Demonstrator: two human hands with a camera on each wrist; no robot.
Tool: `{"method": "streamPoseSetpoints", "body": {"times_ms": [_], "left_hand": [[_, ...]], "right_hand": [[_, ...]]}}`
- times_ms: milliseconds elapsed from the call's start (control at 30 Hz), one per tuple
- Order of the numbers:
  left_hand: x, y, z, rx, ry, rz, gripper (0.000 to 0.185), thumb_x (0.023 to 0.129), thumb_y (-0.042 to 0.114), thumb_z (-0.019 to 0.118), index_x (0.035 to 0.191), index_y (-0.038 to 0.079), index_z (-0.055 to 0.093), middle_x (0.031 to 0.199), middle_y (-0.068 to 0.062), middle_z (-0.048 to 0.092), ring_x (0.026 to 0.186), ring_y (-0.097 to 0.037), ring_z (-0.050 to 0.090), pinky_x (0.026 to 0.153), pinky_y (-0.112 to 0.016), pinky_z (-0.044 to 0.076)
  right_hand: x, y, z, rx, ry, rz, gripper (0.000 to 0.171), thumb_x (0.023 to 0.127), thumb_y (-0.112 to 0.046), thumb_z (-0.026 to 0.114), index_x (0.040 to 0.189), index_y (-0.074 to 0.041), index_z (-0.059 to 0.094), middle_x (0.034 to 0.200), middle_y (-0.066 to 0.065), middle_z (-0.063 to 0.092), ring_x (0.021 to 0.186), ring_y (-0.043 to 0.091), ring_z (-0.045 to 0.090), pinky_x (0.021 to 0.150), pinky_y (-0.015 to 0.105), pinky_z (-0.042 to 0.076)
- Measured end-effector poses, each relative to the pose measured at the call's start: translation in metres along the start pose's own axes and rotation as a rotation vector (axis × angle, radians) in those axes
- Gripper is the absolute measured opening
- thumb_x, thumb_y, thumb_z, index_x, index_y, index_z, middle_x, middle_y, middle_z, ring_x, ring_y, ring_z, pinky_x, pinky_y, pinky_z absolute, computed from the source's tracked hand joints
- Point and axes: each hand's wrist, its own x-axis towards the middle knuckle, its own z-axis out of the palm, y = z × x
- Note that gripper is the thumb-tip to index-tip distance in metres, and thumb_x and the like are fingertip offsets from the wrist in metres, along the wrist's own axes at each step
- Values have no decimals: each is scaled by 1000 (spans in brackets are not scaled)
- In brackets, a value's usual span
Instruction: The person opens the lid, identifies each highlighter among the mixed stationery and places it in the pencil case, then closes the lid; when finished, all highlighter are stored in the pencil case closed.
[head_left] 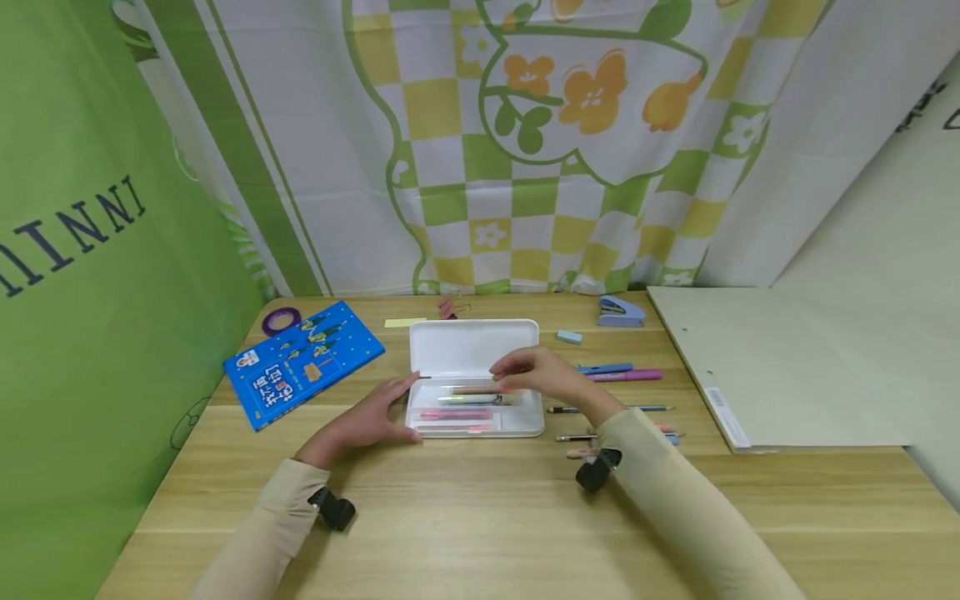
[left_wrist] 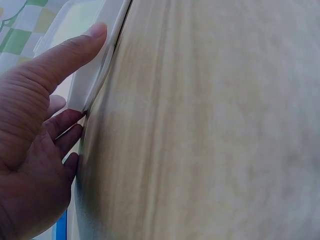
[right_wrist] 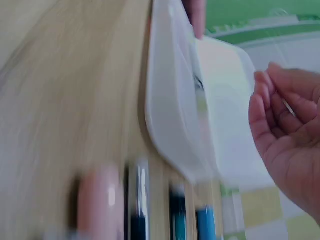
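Note:
A white pencil case [head_left: 529, 417] lies on the table with its lid [head_left: 472, 346] raised at the back. Inside it are several pens, among them a pink pen [head_left: 453, 414] and a clear one with yellow-green [head_left: 461, 400]. My left hand [head_left: 371, 412] steadies the case's left end, thumb at the front corner and fingers along the side. Over the right part of the case hovers my right hand [head_left: 543, 377]. Its fingers are loosely curled, thumb near the fingertips, and no object shows between them in the right wrist view.
Several pens and pencils lie right of the case, including a purple pen [head_left: 630, 375] and a pencil [head_left: 652, 408]. Behind stand an eraser [head_left: 569, 337], a stapler [head_left: 621, 312] and a binder clip [head_left: 448, 308]. A blue book [head_left: 300, 367], purple tape [head_left: 281, 321] and large board [head_left: 795, 367] flank them.

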Motion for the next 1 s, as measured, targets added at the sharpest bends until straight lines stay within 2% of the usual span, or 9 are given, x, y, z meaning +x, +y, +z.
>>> {"method": "streamPoseSetpoints", "body": {"times_ms": [67, 200, 300, 400, 600, 733, 833, 1000], "left_hand": [[0, 1, 0, -3, -1, -2, 103, 73, 45, 79, 152, 12, 20, 152, -16, 26, 138, -38, 22, 109, -56, 24], [-1, 1, -1, -7, -1, -2, 103, 73, 44, 79, 152, 12, 21, 152, -17, 26, 138, -38, 22, 109, -57, 23], [-1, 1, 0, -8, 1, 7, 103, 73, 43, 79, 152, 12, 21, 152, -17, 26, 138, -38, 22, 109, -57, 24], [0, 1, 0, -8, 2, 4, 103, 73, 44, 80, 152, 13, 21, 152, -16, 26, 138, -37, 22, 109, -56, 23], [0, 1, 0, -10, 1, -4, 103, 72, 45, 80, 152, 14, 21, 152, -15, 26, 139, -36, 21, 110, -56, 23], [-1, 2, -1, -7, 1, -7, 104, 72, 45, 80, 152, 14, 21, 152, -15, 25, 139, -36, 21, 109, -56, 23], [-1, 2, -2, -8, 4, -7, 104, 72, 45, 80, 152, 14, 21, 152, -15, 25, 139, -37, 21, 109, -57, 23], [-1, 2, 0, -5, 4, 3, 103, 72, 44, 80, 152, 13, 22, 152, -14, 26, 139, -36, 21, 110, -55, 23]], "right_hand": [[-10, 6, -10, 64, 6, 24, 33, 91, -12, 63, 118, 6, 61, 111, 14, 65, 100, 20, 61, 90, 40, 50], [-35, 10, -29, 134, 39, 31, 39, 90, -14, 65, 121, 9, 57, 114, 16, 64, 108, 29, 59, 95, 44, 46], [-55, 18, -42, 141, 87, 29, 40, 89, -14, 66, 120, 11, 57, 114, 18, 64, 109, 34, 58, 94, 43, 47], [-75, 28, -53, 124, 118, 46, 40, 90, -14, 65, 119, 12, 56, 114, 20, 63, 106, 32, 60, 91, 41, 50], [-110, 49, -69, 13, 80, 33, 36, 90, -8, 64, 116, 15, 56, 111, 28, 62, 96, 17, 64, 81, 26, 53], [-126, 57, -75, -32, 61, 38, 33, 89, -5, 63, 113, 16, 57, 107, 31, 61, 94, 19, 65, 78, 24, 53], [-130, 60, -78, -72, 70, 54, 30, 89, -6, 64, 112, 13, 59, 106, 28, 63, 95, 21, 64, 77, 23, 53], [-132, 68, -81, -214, 72, 40, 23, 87, -3, 65, 106, 9, 64, 99, 18, 68, 91, 18, 64, 76, 22, 52]]}}
